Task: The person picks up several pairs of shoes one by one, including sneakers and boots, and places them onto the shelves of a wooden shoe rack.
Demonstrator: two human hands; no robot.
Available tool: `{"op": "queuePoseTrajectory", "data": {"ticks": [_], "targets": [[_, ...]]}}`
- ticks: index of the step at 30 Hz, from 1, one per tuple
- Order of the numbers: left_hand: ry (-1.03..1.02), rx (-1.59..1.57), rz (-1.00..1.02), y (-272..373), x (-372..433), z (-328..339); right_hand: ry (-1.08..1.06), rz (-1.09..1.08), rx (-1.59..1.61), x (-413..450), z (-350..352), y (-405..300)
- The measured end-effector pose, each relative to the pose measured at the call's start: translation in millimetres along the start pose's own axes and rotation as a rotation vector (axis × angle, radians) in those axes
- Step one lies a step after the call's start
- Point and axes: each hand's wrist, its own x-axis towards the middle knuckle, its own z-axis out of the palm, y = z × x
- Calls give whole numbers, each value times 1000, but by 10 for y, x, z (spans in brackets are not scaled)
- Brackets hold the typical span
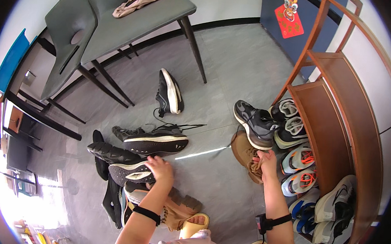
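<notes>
My left hand (161, 170) has its fingers on the end of a black sneaker (127, 172) that lies on its side, showing its patterned sole. More dark shoes and a tan boot (182, 206) crowd around that hand. At the right, my right hand (266, 162) is by the laces of a brown lace-up shoe (243, 149) and just below the heel of a grey and black sneaker (256, 123). This sneaker overlaps the brown shoe; which of the two the fingers grip is hidden. Another black sneaker (156, 143) lies sideways, its white-edged sole towards me.
A wooden shoe rack (322, 110) stands at the right, with several sneakers (300, 158) along its bottom. One black sneaker (170, 93) lies farther off on the grey floor. Grey chairs (137, 29) with dark legs are at the back left. My yellow slippers (193, 225) are below.
</notes>
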Motion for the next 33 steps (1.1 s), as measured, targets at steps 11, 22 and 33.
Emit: {"op": "queuePoseTrajectory", "data": {"ticks": [11, 22, 33], "targets": [[-25, -57, 229, 241, -300, -1102, -31, -274, -513, 242, -342, 257], [776, -1129, 534, 568, -696, -1637, -76, -185, -991, -226, -221, -473], [202, -1328, 409, 921, -469, -432, -14, -57, -334, 295, 45, -505]]}}
